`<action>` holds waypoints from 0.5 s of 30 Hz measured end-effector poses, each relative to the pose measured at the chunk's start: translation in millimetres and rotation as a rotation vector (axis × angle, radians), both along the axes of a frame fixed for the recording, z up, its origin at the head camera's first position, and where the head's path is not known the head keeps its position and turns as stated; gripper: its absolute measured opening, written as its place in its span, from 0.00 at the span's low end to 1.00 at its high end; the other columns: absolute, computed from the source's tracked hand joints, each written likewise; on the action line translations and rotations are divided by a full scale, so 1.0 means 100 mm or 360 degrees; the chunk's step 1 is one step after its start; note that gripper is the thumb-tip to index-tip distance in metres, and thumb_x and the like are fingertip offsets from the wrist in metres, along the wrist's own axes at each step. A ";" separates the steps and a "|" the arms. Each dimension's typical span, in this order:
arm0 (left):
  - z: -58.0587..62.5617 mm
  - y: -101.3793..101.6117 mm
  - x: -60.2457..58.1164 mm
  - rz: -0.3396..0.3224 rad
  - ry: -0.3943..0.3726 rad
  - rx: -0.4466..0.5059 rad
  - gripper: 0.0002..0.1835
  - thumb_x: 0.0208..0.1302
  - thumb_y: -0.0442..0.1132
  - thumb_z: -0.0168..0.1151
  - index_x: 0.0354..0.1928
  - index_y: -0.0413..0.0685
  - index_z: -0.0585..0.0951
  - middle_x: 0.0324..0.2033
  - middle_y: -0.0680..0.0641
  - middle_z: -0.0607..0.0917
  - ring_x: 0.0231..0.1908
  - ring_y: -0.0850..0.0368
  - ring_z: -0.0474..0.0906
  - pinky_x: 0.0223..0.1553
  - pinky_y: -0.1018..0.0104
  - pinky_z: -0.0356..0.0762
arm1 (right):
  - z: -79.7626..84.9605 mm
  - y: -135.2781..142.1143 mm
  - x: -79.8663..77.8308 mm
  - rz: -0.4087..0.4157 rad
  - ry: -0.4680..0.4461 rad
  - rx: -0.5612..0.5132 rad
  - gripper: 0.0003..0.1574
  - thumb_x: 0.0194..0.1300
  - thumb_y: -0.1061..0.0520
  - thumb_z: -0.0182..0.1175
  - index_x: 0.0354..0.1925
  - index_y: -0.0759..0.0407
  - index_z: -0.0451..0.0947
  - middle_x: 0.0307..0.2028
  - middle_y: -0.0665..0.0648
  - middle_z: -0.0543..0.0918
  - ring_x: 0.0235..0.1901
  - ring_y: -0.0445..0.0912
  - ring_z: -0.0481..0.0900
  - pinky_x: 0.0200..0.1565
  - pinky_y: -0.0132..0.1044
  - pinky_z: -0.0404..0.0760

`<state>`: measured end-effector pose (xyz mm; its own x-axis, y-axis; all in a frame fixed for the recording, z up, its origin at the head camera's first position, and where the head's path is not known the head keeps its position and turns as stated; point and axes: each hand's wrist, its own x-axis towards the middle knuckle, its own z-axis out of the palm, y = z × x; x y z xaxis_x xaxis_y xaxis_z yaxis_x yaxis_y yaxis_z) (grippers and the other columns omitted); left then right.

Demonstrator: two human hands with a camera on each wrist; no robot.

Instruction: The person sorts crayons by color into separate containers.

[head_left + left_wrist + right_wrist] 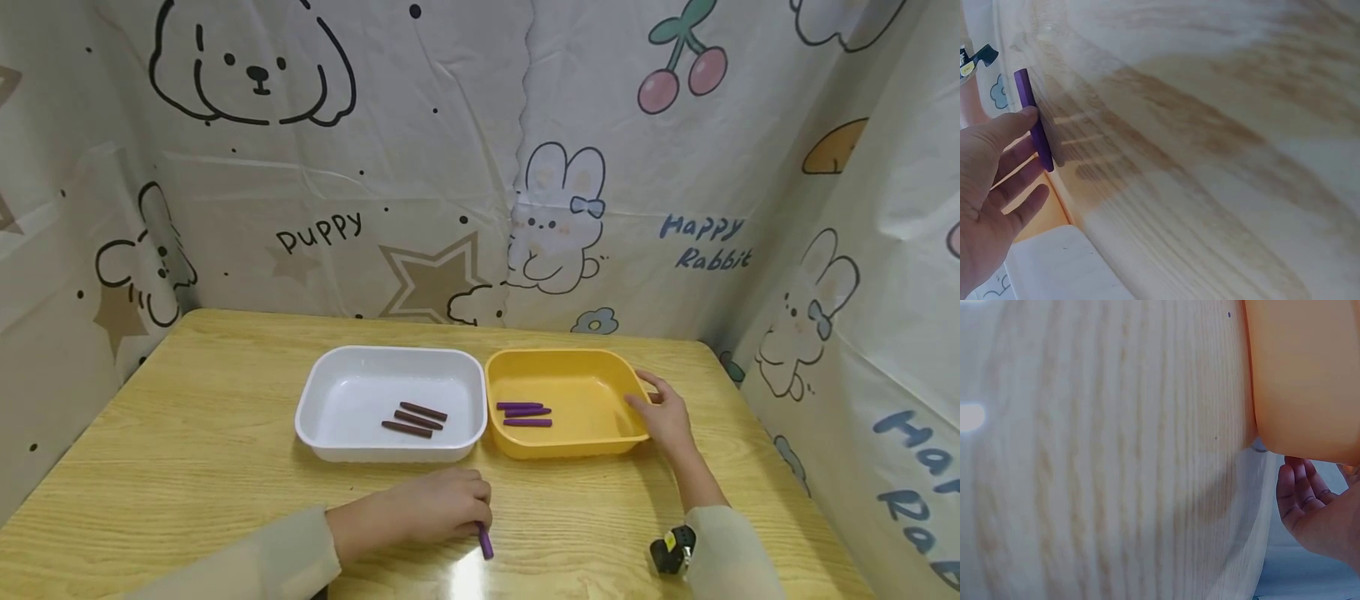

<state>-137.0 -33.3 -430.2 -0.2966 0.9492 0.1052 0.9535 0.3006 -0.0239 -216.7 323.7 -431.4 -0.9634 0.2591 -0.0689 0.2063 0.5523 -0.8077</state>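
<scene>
My left hand (442, 507) pinches a purple crayon (485, 542) between thumb and fingers, over the table in front of the trays. In the left wrist view the same crayon (1034, 119) slants under the thumb. At the right end of the yellow tray (577, 446), my right hand (667, 417) grips the rim, thumb on the inner side and fingers outside. Three purple crayons (527, 422) lie in that tray toward its left. Against it on the left stands a white tray (390, 454) holding three dark brown crayons (407, 429).
Both trays stand on a wood-grain table (195, 467). A printed cloth (435, 192) hangs behind the table and down both sides. A small black device (672, 550) sits by the right wrist.
</scene>
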 end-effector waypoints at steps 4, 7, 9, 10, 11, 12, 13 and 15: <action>-0.01 0.02 -0.01 0.0006 0.0007 -0.0008 0.04 0.60 0.49 0.60 0.31 0.62 0.82 0.28 0.62 0.75 0.30 0.70 0.67 0.35 0.80 0.64 | 0.00 0.00 0.00 0.0001 -0.0007 -0.0007 0.35 0.66 0.51 0.56 0.69 0.52 0.59 0.54 0.70 0.71 0.44 0.53 0.77 0.36 0.31 0.80; -0.02 0.04 -0.02 0.0012 0.0031 -0.0014 0.04 0.60 0.49 0.60 0.30 0.62 0.81 0.27 0.62 0.74 0.29 0.69 0.66 0.33 0.80 0.62 | 0.00 -0.01 0.00 -0.0001 -0.0008 -0.0003 0.36 0.66 0.51 0.56 0.69 0.53 0.59 0.54 0.70 0.71 0.43 0.52 0.77 0.36 0.31 0.80; -0.03 0.05 -0.02 0.0022 0.0058 -0.0020 0.04 0.60 0.49 0.60 0.30 0.62 0.80 0.26 0.62 0.74 0.28 0.69 0.67 0.32 0.80 0.62 | 0.00 -0.01 -0.01 -0.0009 -0.0013 0.0000 0.36 0.66 0.51 0.56 0.69 0.53 0.59 0.54 0.70 0.71 0.43 0.52 0.77 0.36 0.31 0.79; -0.03 0.05 -0.03 0.0029 0.0064 -0.0017 0.04 0.60 0.48 0.60 0.30 0.62 0.80 0.26 0.62 0.75 0.28 0.69 0.67 0.32 0.80 0.63 | 0.00 -0.01 -0.01 -0.0013 -0.0016 0.0000 0.36 0.65 0.51 0.56 0.68 0.52 0.59 0.54 0.70 0.71 0.43 0.51 0.77 0.36 0.31 0.80; -0.03 0.05 -0.03 0.0035 0.0070 -0.0015 0.03 0.60 0.48 0.60 0.31 0.62 0.81 0.27 0.62 0.75 0.28 0.69 0.67 0.32 0.80 0.63 | 0.00 -0.01 -0.01 -0.0012 -0.0016 0.0003 0.36 0.65 0.51 0.56 0.69 0.52 0.59 0.54 0.70 0.71 0.43 0.52 0.77 0.36 0.31 0.80; -0.04 0.06 -0.04 0.0042 0.0071 -0.0007 0.03 0.60 0.47 0.60 0.31 0.61 0.81 0.27 0.62 0.75 0.29 0.69 0.68 0.33 0.80 0.64 | 0.00 -0.01 -0.01 -0.0012 -0.0017 0.0001 0.36 0.65 0.51 0.56 0.69 0.53 0.59 0.54 0.70 0.71 0.43 0.52 0.77 0.36 0.31 0.80; -0.03 0.06 -0.04 0.0047 0.0067 0.0002 0.03 0.60 0.47 0.60 0.32 0.61 0.81 0.27 0.61 0.76 0.29 0.69 0.69 0.33 0.80 0.65 | 0.01 -0.01 -0.01 -0.0010 -0.0016 0.0003 0.36 0.66 0.51 0.56 0.69 0.53 0.59 0.54 0.70 0.71 0.43 0.52 0.77 0.36 0.32 0.80; -0.02 0.06 -0.05 0.0061 0.0047 0.0020 0.03 0.60 0.46 0.60 0.33 0.60 0.81 0.27 0.61 0.77 0.29 0.69 0.70 0.33 0.81 0.66 | 0.01 -0.01 0.00 -0.0011 -0.0015 0.0003 0.36 0.66 0.51 0.56 0.69 0.52 0.59 0.54 0.70 0.70 0.44 0.53 0.77 0.37 0.32 0.80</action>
